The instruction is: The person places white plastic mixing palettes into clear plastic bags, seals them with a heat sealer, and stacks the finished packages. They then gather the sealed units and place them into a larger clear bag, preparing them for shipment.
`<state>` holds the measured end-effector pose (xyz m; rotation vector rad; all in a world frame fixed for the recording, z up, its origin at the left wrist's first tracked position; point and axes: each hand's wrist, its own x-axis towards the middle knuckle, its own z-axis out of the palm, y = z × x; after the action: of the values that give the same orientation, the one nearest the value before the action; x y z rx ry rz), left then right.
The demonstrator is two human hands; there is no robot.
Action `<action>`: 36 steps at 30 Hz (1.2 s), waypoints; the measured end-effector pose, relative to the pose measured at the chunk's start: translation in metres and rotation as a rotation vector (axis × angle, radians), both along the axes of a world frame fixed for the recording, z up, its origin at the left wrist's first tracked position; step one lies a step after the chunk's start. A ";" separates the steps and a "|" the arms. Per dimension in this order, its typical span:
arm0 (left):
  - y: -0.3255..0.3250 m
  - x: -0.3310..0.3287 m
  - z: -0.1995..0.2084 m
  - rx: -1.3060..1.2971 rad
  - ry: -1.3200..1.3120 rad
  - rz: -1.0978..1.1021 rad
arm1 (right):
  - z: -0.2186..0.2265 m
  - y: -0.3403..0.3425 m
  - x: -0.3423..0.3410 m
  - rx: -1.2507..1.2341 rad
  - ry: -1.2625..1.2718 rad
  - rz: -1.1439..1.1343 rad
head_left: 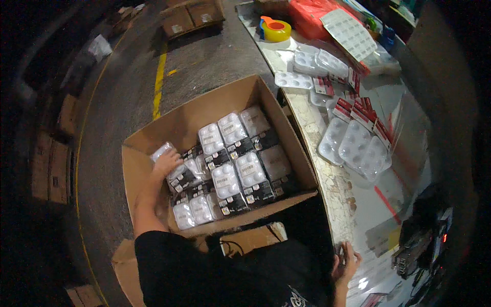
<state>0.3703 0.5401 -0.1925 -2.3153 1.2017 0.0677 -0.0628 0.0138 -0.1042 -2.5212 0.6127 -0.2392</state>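
Observation:
A large open cardboard box (291,123) stands in front of me, holding several packs of white plastic palettes (226,180) with round wells, wrapped in clear film with black cards. My left hand (167,162) reaches into its left side, fingers closed on a wrapped palette pack (162,150) by the wall. Part of that pack is hidden under the fingers. My right hand (348,262) rests at the worktable's near edge, with its fingers loosely bent and apart. It appears to hold nothing.
Loose palettes (356,146) with red-and-white cards lie on the worktable (332,204) at right. Beyond them are a label sheet (349,34), a red plastic bag (307,18) and a yellow tape roll (276,31). More cartons (192,19) stand on the floor.

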 end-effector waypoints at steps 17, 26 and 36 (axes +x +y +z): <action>-0.050 0.076 -0.081 -0.172 -0.049 0.140 | 0.022 0.002 0.010 -0.278 -0.013 -0.139; -0.387 -0.001 0.102 -1.535 0.788 0.229 | 0.034 -0.097 0.141 0.068 -0.310 -0.438; -0.543 -0.073 0.111 -0.965 0.530 0.592 | 0.001 -0.128 0.244 0.218 -0.123 -0.588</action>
<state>0.2976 -0.0033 -0.0814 -3.6260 0.7785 0.4097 0.1814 -0.1147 -0.1029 -2.0477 1.2458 -0.5016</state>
